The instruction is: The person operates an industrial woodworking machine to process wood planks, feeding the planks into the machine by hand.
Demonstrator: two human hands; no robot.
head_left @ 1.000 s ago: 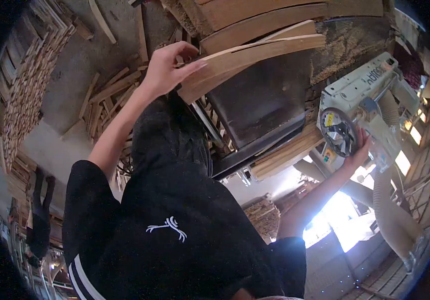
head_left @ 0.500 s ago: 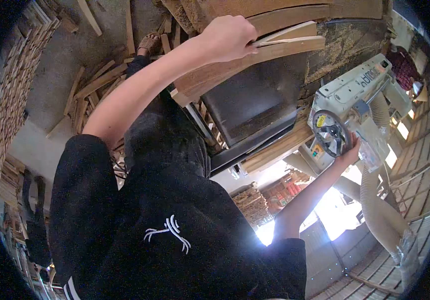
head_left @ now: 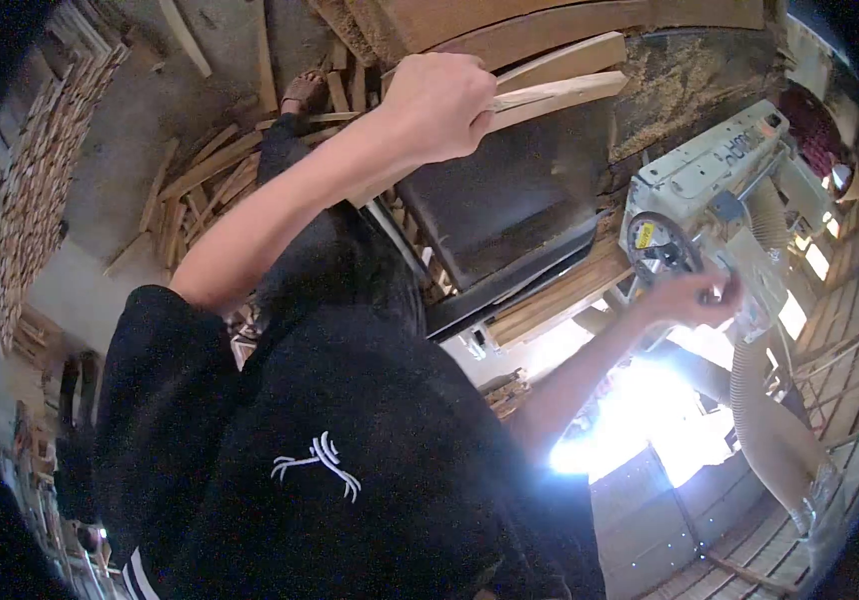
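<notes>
Closed, my left hand grips a curved wooden board, whose pale, rough-cut end sticks out past the fingers. My forearm hides most of that board's length. The board is above a dark flat machine table. Blurred by motion, my right hand overlaps the lower edge of a dark handwheel with a yellow label. The wheel is mounted on a pale machine with lettering on its side. Blur hides how the right fingers are set.
Wider curved boards and sawdust lie beyond the table. Loose wood offcuts are scattered on the floor near a sandalled foot. A tall lumber stack stands at the left. A ribbed hose hangs below the machine.
My right hand has come off the wheel's rim and moved slightly down. My left hand has shifted left and a little down, with the wooden board still in it.
</notes>
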